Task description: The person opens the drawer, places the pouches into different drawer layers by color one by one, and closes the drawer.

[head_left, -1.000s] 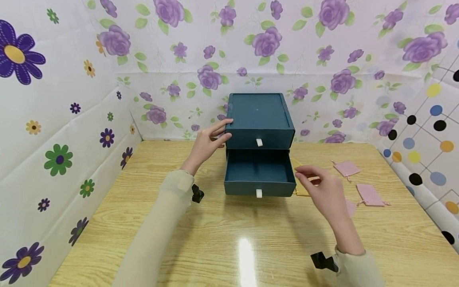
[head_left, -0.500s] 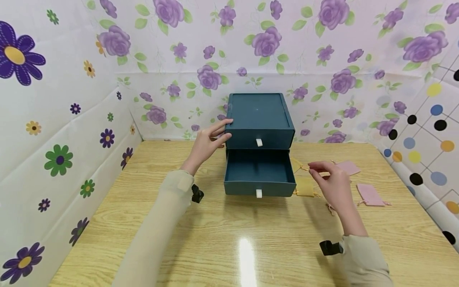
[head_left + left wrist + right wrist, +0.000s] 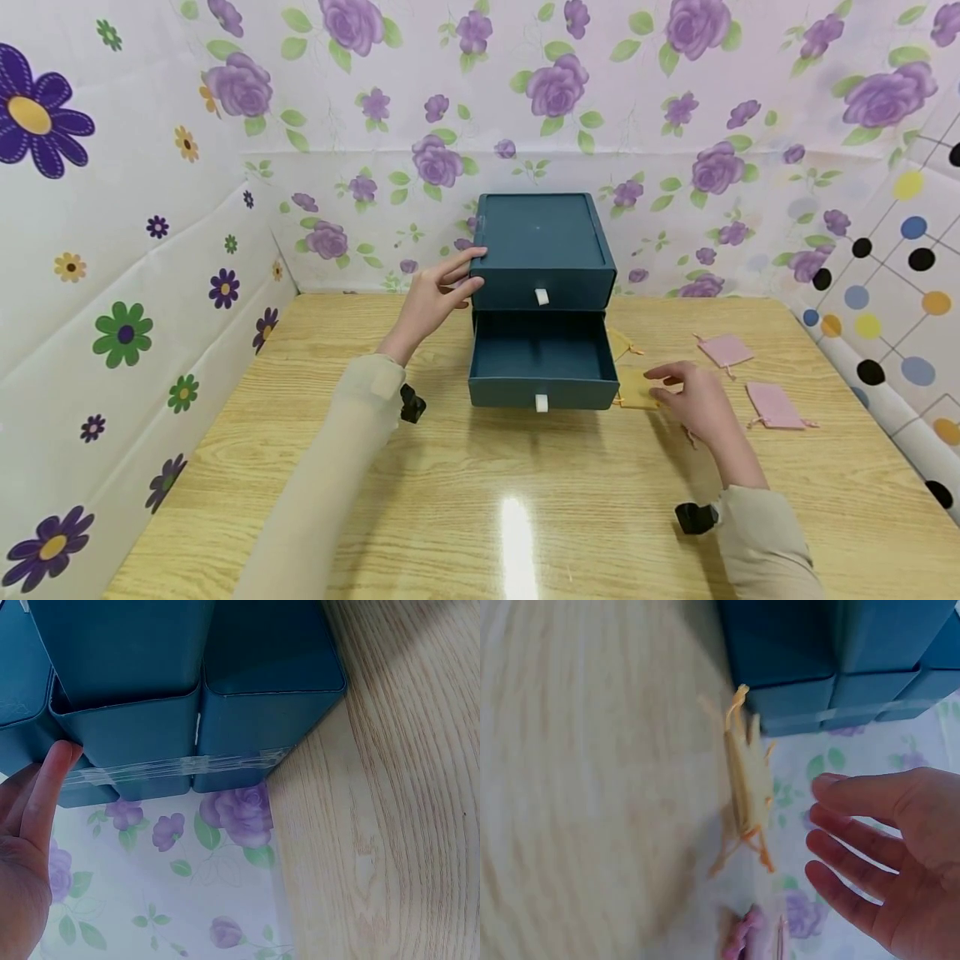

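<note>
A dark blue drawer cabinet (image 3: 538, 232) stands at the back middle. Its drawer (image 3: 510, 393) below the top one is pulled out, and I see nothing in it. My left hand (image 3: 427, 308) rests its fingers on the cabinet's upper left edge, thumb against the side by the front corner. Right of the cabinet, yellow drawstring pouches (image 3: 633, 390) lie partly hidden by the drawer. My right hand (image 3: 697, 404) hovers beside them with nothing held; in the right wrist view its fingers are parted, apart from the yellow pouches (image 3: 751, 780).
Two pink drawstring pouches (image 3: 725, 351) lie further right on the wooden table (image 3: 420, 500); another pink pouch is mostly hidden beneath my right hand. A flowered cloth (image 3: 360, 217) hangs close behind the cabinet. Clear tape (image 3: 187, 765) runs across the cabinet's back.
My right hand has moved right from the drawer's side, then nearer the front, and its fingertips have left the yellow cord. My left hand and the cabinet have stayed in place.
</note>
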### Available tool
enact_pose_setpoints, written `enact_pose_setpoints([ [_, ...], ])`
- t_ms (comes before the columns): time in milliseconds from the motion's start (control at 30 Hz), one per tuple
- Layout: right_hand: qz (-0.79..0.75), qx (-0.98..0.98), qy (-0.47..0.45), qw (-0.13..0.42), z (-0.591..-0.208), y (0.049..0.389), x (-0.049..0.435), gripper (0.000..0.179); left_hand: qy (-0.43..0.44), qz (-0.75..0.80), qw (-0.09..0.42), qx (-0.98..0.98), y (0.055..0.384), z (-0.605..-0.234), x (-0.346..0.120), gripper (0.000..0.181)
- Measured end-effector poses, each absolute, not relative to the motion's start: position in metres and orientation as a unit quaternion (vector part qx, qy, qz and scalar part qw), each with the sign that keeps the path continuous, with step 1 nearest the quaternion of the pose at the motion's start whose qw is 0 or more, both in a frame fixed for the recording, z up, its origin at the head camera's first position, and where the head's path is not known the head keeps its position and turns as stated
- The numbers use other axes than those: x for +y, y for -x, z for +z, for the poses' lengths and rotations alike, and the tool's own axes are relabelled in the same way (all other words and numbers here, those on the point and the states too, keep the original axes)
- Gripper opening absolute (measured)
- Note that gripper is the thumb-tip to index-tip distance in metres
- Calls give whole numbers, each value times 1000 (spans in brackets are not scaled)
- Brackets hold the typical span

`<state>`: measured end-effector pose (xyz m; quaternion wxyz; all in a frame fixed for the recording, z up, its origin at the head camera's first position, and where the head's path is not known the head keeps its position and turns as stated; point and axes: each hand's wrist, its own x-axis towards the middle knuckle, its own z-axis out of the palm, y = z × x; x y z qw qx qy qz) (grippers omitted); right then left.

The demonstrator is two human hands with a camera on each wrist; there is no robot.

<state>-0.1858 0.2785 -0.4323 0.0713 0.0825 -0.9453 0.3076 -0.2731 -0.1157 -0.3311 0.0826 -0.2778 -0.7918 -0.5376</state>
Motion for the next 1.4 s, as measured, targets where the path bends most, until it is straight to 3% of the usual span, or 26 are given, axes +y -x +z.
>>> enact_pose_setpoints([
  [433, 280, -956, -81, -27, -450, 194, 284, 17, 281, -529, 88, -796, 274, -331, -116, 45],
  [1400, 257, -963, -73, 19, -455, 197, 285, 9, 270, -532, 85, -798, 273, -331, -115, 45],
])
